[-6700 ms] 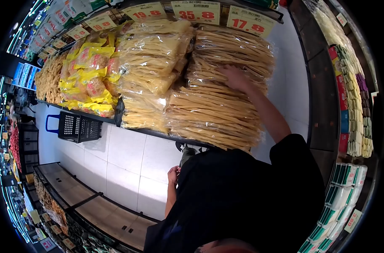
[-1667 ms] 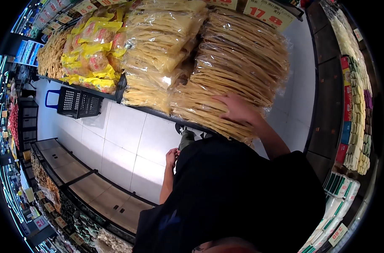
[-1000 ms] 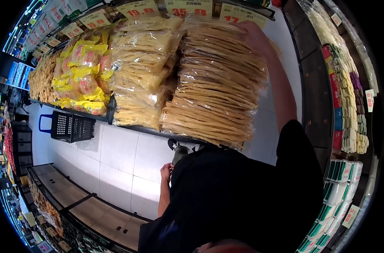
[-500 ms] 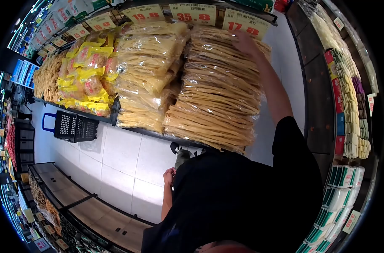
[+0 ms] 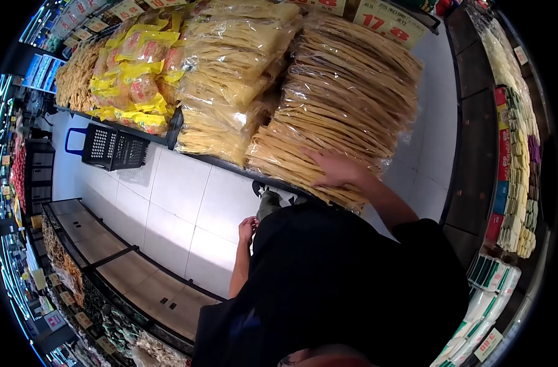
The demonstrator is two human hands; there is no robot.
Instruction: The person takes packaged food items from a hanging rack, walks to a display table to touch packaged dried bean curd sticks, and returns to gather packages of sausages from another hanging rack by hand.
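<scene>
Head view shows me the right hand [image 5: 336, 168], fingers spread, on long tan sticks in clear plastic [image 5: 343, 104] atop a black-edged display [image 5: 175, 128]; whether the left hand [image 5: 247, 229] grips anything, I cannot tell.

Open space over bundles [image 5: 352, 79], basket [image 5: 115, 148] in aisle [image 5: 175, 196]

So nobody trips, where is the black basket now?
In the head view's left part, the black basket stands on the floor, below the yellow packets.
</scene>
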